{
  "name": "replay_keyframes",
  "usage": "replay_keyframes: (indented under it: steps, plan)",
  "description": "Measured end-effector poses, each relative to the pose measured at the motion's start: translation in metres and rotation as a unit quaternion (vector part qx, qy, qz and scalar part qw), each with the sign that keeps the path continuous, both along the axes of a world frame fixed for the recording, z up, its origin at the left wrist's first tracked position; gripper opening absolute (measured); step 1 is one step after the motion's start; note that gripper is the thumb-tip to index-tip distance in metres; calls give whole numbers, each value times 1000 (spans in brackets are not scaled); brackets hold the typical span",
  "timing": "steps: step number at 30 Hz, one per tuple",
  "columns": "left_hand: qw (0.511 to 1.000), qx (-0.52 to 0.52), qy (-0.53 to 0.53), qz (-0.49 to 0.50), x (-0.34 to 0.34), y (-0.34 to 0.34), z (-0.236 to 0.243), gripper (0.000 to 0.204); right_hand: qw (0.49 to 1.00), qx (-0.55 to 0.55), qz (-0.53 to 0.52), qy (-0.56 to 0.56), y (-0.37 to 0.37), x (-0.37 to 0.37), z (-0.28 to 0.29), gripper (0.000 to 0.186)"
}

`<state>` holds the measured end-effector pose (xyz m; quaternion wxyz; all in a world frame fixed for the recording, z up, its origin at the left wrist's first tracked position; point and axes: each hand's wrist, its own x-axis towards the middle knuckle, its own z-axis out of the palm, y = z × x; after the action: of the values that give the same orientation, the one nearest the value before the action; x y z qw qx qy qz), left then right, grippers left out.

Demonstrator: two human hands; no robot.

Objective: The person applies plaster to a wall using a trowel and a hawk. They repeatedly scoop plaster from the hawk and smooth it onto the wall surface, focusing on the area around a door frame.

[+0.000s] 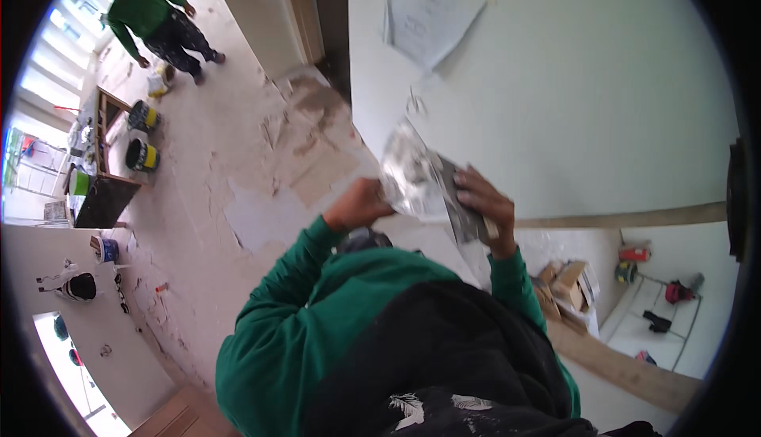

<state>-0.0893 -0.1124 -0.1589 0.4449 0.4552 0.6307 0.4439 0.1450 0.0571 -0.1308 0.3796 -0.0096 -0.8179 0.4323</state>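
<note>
In front of the white wall, my left hand (361, 199) is closed on a wide, shiny metal blade (406, 169), its grip partly hidden behind the blade. My right hand (485, 203) grips a duller grey flat blade (462, 223), fingers over its face, held against the shiny one. A creased paper sheet (428, 21) with markings is stuck on the wall (555, 96) above my hands.
A co-worker (151, 21) in green stands at upper left near buckets (143, 154) and a workbench (107, 199). Torn paper (301, 136) litters the floor (198, 223). Cardboard boxes (569, 286) sit at lower right beside a long ledge (626, 354).
</note>
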Motion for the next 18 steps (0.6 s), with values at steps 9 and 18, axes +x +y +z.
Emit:
replay_keyframes:
  steps: [9,18]
  plan:
    - [991,-71,-69,94,25,27,-10,25,997,-1,78,-23,64,-21,-22,31]
    - [990,0,-114,77,44,35,-44,28,978,29,70,-193,106,-8,-58,31]
